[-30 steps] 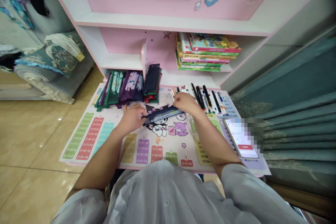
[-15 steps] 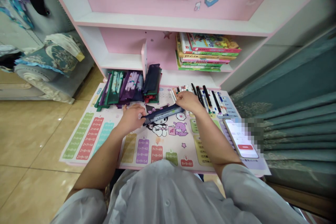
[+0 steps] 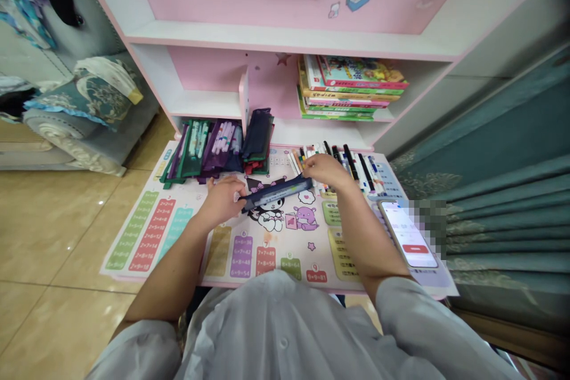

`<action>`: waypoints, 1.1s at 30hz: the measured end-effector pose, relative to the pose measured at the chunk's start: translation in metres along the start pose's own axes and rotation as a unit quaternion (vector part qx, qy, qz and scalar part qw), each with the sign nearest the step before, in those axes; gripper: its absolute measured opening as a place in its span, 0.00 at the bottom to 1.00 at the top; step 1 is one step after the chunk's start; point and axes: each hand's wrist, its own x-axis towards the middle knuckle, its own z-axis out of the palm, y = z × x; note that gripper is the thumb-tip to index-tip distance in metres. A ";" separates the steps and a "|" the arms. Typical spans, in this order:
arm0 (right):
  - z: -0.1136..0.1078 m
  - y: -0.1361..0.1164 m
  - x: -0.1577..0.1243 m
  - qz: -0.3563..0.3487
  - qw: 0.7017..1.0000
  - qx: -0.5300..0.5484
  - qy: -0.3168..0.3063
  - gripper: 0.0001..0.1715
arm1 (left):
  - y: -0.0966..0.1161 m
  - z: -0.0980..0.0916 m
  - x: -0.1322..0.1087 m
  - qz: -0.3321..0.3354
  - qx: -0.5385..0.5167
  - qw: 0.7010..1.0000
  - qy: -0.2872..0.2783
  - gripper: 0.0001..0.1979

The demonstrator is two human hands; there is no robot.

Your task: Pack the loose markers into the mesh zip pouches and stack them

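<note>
Navy pouch point(image 3: 276, 193) angled left-near to right-far; left end pinched by left grip point(image 3: 222, 200), right end seemingly by right grip point(image 3: 328, 170).

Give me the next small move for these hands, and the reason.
Probably the left hand should steady the navy pouch while the right hand checks its right corner for a gap: each hand is at one end, and whether the pouch is fully closed is too small to tell.
</note>
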 end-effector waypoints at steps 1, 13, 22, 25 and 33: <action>-0.001 0.002 0.001 -0.002 1.000 0.013 -0.016 0.04 | 0.000 0.000 0.000 -0.001 -0.001 1.000 -0.002 0.03; -0.014 0.007 0.002 0.039 0.996 0.075 -0.038 0.04 | -0.003 -0.002 0.001 -0.011 -0.002 1.000 -0.001 0.04; -0.014 0.011 -0.002 -0.004 0.996 0.068 -0.051 0.06 | -0.003 -0.009 0.000 -0.017 0.003 1.000 -0.014 0.04; -0.013 0.010 -0.006 -0.019 0.995 0.066 -0.072 0.06 | -0.007 -0.016 0.000 -0.024 0.011 0.999 -0.033 0.03; 0.001 0.000 -0.018 -0.025 0.988 0.139 -0.060 0.06 | -0.024 -0.030 0.000 -0.005 0.032 0.999 -0.028 0.01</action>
